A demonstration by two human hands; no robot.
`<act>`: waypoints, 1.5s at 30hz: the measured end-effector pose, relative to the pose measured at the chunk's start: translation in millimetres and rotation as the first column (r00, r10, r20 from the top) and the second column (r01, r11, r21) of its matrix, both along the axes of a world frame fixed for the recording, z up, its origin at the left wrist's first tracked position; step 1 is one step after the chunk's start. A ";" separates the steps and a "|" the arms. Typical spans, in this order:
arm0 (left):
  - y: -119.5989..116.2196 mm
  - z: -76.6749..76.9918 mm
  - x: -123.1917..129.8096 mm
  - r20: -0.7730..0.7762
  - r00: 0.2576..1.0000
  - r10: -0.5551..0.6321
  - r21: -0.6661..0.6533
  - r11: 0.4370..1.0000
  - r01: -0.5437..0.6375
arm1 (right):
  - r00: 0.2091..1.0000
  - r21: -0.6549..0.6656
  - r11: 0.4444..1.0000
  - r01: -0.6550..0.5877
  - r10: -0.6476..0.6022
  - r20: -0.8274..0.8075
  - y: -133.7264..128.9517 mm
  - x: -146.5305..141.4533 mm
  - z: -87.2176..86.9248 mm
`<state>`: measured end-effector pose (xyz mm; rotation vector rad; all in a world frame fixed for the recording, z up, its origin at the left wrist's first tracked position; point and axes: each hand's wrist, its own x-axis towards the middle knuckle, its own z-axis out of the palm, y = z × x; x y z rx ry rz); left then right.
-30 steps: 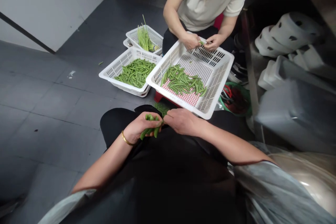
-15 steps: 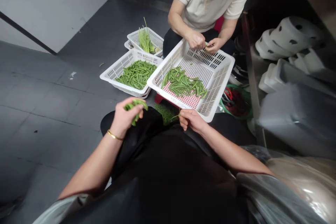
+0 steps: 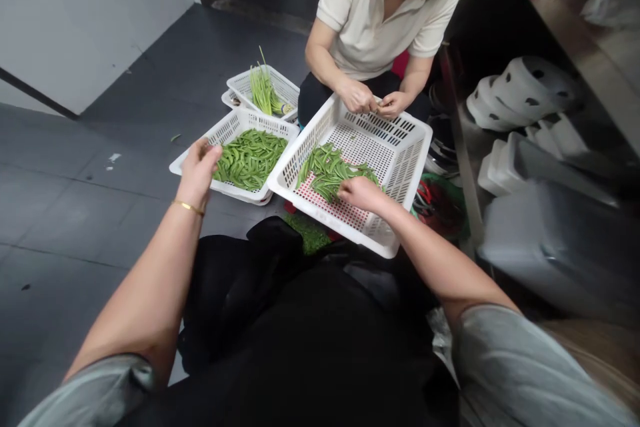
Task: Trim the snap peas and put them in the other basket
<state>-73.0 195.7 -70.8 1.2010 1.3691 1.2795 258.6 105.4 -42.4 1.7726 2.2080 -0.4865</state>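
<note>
My left hand [image 3: 200, 163], with a gold bracelet at the wrist, is over the left edge of a white basket [image 3: 183, 163] of green pods [image 3: 253, 159]. Its fingers are apart and no pods show in it. My right hand [image 3: 361, 193] reaches into the larger white basket [image 3: 345, 230], its fingers pressed together at the near edge of a smaller heap of pods [image 3: 327, 167]. Whatever those fingertips hold, if anything, is hidden.
A person in a cream shirt [image 3: 370, 20] sits opposite, both hands at the large basket's far rim. Behind the left basket, another basket [image 3: 240, 83] holds long green stalks [image 3: 265, 90]. Grey bins [image 3: 540, 227] stand at right; green scraps [image 3: 310, 233] lie below.
My left hand has moved from my lap up to the left basket, and the pods it held are gone from it. My right hand has moved forward into the large basket. The view has shifted slightly.
</note>
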 end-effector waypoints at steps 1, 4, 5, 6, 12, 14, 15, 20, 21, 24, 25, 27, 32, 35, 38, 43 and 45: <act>-18.5 -0.4 5.5 0.020 1.000 0.003 -0.019 1.000 -0.002 | 1.000 -0.002 1.000 0.009 -0.009 0.023 17.4 -2.9 -12.7; -82.5 2.6 23.3 0.114 0.965 -0.236 -0.172 0.952 0.253 | 0.999 -0.036 0.999 -0.003 0.004 0.038 53.5 -24.1 -52.6; -102.7 4.6 27.7 0.127 0.950 -0.286 -0.214 0.927 0.308 | 0.999 -0.048 0.999 -0.006 0.007 0.035 60.2 -31.7 -62.7; -120.6 6.8 30.9 0.135 0.939 -0.315 -0.249 0.907 0.340 | 1.000 -0.056 0.998 -0.003 0.005 0.031 64.9 -37.5 -69.6; -168.9 22.2 35.4 0.168 0.907 -0.387 -0.323 0.847 0.421 | 0.996 0.050 0.995 0.090 -0.088 -0.027 57.1 -19.5 -38.2; -170.7 29.6 43.6 0.167 0.899 -0.405 -0.294 0.849 0.438 | 0.981 0.087 0.987 0.132 -0.118 -0.155 34.1 -11.1 -12.1; -171.2 33.3 50.1 0.166 0.892 -0.420 -0.275 0.849 0.451 | 0.948 0.056 0.987 0.150 -0.127 -0.292 18.5 -11.4 -0.2; -179.1 40.6 85.4 0.260 0.803 -0.537 -0.245 0.768 0.592 | 0.341 -0.365 0.931 0.000 -0.343 -0.875 -63.5 -50.7 25.2; -182.0 39.4 88.7 0.293 0.804 -0.518 -0.250 0.770 0.587 | 0.300 -0.371 0.929 0.009 -0.356 -0.885 -75.3 -58.4 25.0; -191.6 34.4 88.3 0.414 0.840 -0.351 -0.278 0.830 0.484 | 0.369 -0.175 0.978 0.113 -0.204 -0.907 -101.5 -67.1 24.3; -194.7 33.2 86.2 0.450 0.843 -0.293 -0.291 0.845 0.449 | 0.445 -0.059 0.993 0.107 -0.101 -0.890 -108.4 -66.1 24.6; -199.9 32.1 82.3 0.483 0.848 -0.218 -0.316 0.860 0.401 | 0.596 0.180 0.984 0.003 0.142 -0.790 -120.8 -62.5 25.2; -206.2 32.3 82.4 0.513 0.843 -0.159 -0.347 0.860 0.374 | 0.786 0.608 0.782 -0.137 0.459 -0.413 -139.4 -60.7 18.9; -207.4 31.8 84.4 0.538 0.821 -0.192 -0.349 0.835 0.425 | 0.787 0.674 0.726 -0.135 0.492 -0.373 -143.5 -66.1 15.9; -209.7 32.3 84.7 0.564 0.760 -0.323 -0.328 0.757 0.565 | 0.615 0.559 0.816 -0.148 0.518 -0.594 -148.9 -70.9 18.1; -212.9 37.5 76.0 0.629 0.597 -0.498 -0.247 0.600 0.761 | 0.347 0.014 1.000 0.012 0.009 -0.938 -141.2 -46.6 15.5; -212.5 39.3 68.3 0.623 0.568 -0.538 -0.253 0.549 0.797 | 0.237 -0.080 0.970 0.231 -0.136 -0.962 -127.4 -25.3 13.1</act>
